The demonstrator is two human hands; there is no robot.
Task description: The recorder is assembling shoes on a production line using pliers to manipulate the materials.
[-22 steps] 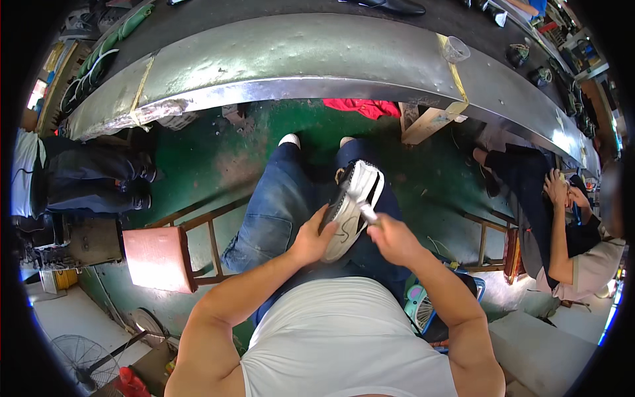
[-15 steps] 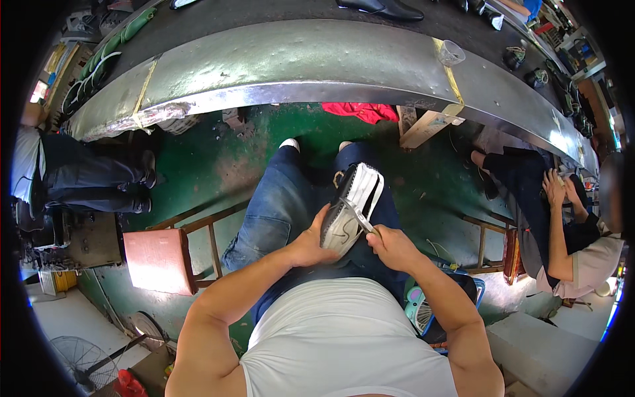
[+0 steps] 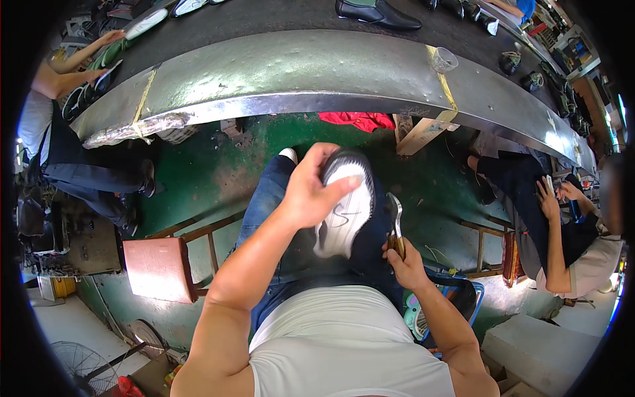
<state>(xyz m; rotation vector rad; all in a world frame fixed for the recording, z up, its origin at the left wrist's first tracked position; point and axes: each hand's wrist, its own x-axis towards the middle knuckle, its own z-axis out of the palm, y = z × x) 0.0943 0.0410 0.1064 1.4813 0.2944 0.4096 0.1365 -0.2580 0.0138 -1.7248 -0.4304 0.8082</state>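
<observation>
Bottom side up above my lap is a black shoe upper (image 3: pixel 350 215), with a white insole and a pleated black edge around its rounded upper end. My left hand (image 3: pixel 308 193) is closed on that end, thumb pressed across the insole. Its lower end is smeared by motion. To the right, apart from the shoe, my right hand (image 3: pixel 408 266) is wrapped round the handles of metal pincers (image 3: pixel 396 221). Their curved head points up and away from me.
A long metal-edged bench (image 3: pixel 284 63) crosses ahead, carrying a black shoe (image 3: pixel 379 16) and a clear cup (image 3: pixel 445 60). A padded stool (image 3: pixel 159 266) stands left. One person works standing at left, another sits at right. Behind my right arm is a green fan (image 3: pixel 414 316).
The shoe has been turned and raised, its black end now uppermost in my left hand. The pincers have come off the shoe's edge and moved right. At left, the other person's arms now reach the bench.
</observation>
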